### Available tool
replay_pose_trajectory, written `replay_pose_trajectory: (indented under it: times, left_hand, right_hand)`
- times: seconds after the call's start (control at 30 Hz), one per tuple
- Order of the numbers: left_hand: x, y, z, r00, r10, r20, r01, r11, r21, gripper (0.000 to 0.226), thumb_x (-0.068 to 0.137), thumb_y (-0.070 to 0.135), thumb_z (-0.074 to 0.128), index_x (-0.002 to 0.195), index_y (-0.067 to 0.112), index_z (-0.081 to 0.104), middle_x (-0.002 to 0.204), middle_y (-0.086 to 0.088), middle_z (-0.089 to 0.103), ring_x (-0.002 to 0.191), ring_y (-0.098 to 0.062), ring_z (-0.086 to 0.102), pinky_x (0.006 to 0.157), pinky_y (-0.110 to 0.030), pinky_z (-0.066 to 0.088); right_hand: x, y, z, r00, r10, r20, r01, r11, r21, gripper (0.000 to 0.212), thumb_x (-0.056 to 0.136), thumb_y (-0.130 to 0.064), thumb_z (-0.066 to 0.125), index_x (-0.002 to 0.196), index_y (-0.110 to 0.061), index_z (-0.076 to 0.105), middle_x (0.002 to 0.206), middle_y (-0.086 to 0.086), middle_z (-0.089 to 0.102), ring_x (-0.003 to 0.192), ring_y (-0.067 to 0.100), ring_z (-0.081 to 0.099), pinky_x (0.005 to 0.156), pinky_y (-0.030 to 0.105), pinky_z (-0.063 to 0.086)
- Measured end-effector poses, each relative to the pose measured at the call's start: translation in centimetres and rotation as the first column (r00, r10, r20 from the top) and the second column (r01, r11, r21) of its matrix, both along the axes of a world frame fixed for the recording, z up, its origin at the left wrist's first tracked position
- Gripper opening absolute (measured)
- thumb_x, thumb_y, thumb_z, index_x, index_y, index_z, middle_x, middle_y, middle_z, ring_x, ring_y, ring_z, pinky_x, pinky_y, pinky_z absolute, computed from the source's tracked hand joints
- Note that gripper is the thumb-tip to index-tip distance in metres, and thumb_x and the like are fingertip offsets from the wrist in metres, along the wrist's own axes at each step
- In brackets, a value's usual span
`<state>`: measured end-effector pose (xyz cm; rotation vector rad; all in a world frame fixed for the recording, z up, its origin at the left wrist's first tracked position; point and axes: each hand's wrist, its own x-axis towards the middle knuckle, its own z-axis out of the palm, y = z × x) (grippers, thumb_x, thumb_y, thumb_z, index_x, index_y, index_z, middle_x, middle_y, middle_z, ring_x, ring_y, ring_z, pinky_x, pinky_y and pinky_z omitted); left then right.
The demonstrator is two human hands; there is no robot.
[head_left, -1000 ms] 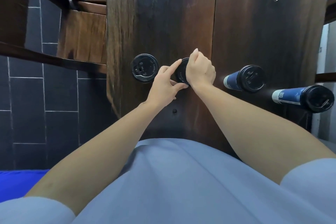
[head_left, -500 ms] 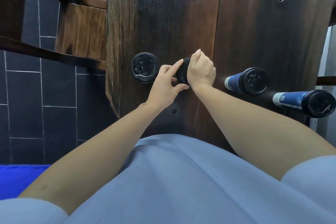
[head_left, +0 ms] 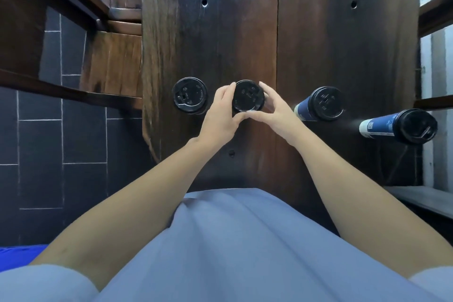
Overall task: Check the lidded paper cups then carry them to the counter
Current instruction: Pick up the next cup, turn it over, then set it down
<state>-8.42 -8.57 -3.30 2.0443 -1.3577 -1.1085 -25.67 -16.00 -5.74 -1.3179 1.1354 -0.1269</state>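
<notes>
Several blue paper cups with black lids stand in a row on a dark wooden table (head_left: 318, 44). I look straight down on them. My left hand (head_left: 221, 115) and my right hand (head_left: 274, 111) grip the second cup from the left (head_left: 248, 97) from both sides, fingers curled round its lid rim. Another cup (head_left: 189, 95) stands just left of my left hand. Two more cups, one (head_left: 324, 103) near my right hand and one (head_left: 404, 126) by the table's right edge, show their blue walls.
A wooden bench or chair (head_left: 112, 56) stands left of the table over a dark tiled floor (head_left: 39, 142). A pale wall and wooden rails (head_left: 434, 7) are at the right edge. My light blue shirt fills the bottom of the view.
My right hand has come off the top of the lid and moved to the cup's right side. The lid is now uncovered. My left hand stays on the left side.
</notes>
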Motion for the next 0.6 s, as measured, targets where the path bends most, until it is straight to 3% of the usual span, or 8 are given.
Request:
replay_pose_trajectory:
  times: [0.07,0.17,0.23,0.27,0.4,0.5,0.6]
  left_hand:
    - [0.4,-0.3,0.2,0.992,-0.104,0.068,0.104,0.995,0.012,0.085,0.096,0.014,0.079,0.166,0.014,0.031,0.167,-0.01,0.032,0.148,-0.028,0.044,0.121,-0.042,0.04]
    - [1.2,-1.4,0.5,0.946,-0.267,0.186,0.258,0.963,0.074,0.092,0.094,0.017,0.081,0.168,0.03,0.027,0.165,-0.013,0.028,0.141,-0.036,0.048,0.109,-0.053,0.049]
    - [1.5,-2.8,0.9,0.892,-0.368,0.261,0.34,0.929,0.148,0.097,0.091,0.021,0.083,0.168,0.037,0.024,0.16,-0.013,0.03,0.133,-0.039,0.05,0.103,-0.056,0.052]
    - [1.6,-3.5,1.2,0.853,-0.425,0.302,0.384,0.904,0.187,0.098,0.091,0.021,0.083,0.167,0.039,0.023,0.16,-0.013,0.029,0.131,-0.041,0.049,0.102,-0.057,0.053]
    - [1.4,-5.4,2.2,0.721,-0.576,0.387,0.509,0.818,0.269,0.084,0.09,0.017,0.076,0.16,0.039,0.036,0.154,-0.013,0.031,0.12,-0.045,0.05,0.094,-0.056,0.056]
    - [1.7,-5.9,2.8,0.78,-0.53,0.334,0.482,0.848,0.22,0.074,0.084,0.021,0.081,0.149,0.035,0.047,0.141,-0.013,0.038,0.106,-0.044,0.058,0.089,-0.047,0.056]
    - [2.2,-5.4,3.7,0.909,-0.384,0.164,0.37,0.922,0.11,0.075,0.079,0.027,0.086,0.144,0.038,0.05,0.132,-0.005,0.041,0.109,-0.033,0.058,0.081,-0.033,0.054]
  right_hand:
    - [0.4,-0.2,0.5,1.0,-0.008,0.026,0.006,0.997,0.076,0.069,0.098,-0.028,0.07,0.157,-0.027,0.034,0.136,-0.034,0.058,0.122,-0.016,0.053,0.097,0.007,0.043]
    - [0.9,-0.1,0.6,0.998,-0.033,0.062,0.027,0.994,0.107,0.052,0.105,-0.03,0.056,0.152,-0.029,0.036,0.106,-0.053,0.061,0.105,-0.029,0.055,0.083,0.002,0.047]
    - [1.3,-0.2,1.2,0.995,-0.064,0.071,0.054,0.99,0.134,0.058,0.106,-0.039,0.051,0.158,-0.022,0.031,0.127,-0.044,0.06,0.116,-0.023,0.053,0.092,0.008,0.047]
    - [1.4,-0.2,1.4,0.995,-0.078,0.059,0.068,0.986,0.151,0.061,0.106,-0.044,0.049,0.16,-0.022,0.03,0.142,-0.032,0.056,0.126,-0.013,0.05,0.102,0.018,0.045]
    - [1.3,-0.3,1.6,0.992,-0.112,0.05,0.103,0.981,0.162,0.05,0.109,-0.045,0.039,0.157,-0.029,0.038,0.141,-0.019,0.055,0.133,0.005,0.048,0.116,0.04,0.038]
    - [0.4,0.0,2.0,0.995,-0.093,0.03,0.09,0.991,0.102,0.053,0.109,-0.035,0.047,0.16,-0.026,0.034,0.158,-0.005,0.046,0.146,0.017,0.042,0.121,0.048,0.035]
    - [-0.8,0.6,2.9,0.999,-0.033,0.028,0.033,0.999,-0.025,0.062,0.1,-0.018,0.065,0.156,-0.03,0.04,0.156,-0.005,0.05,0.144,0.018,0.047,0.12,0.044,0.037]
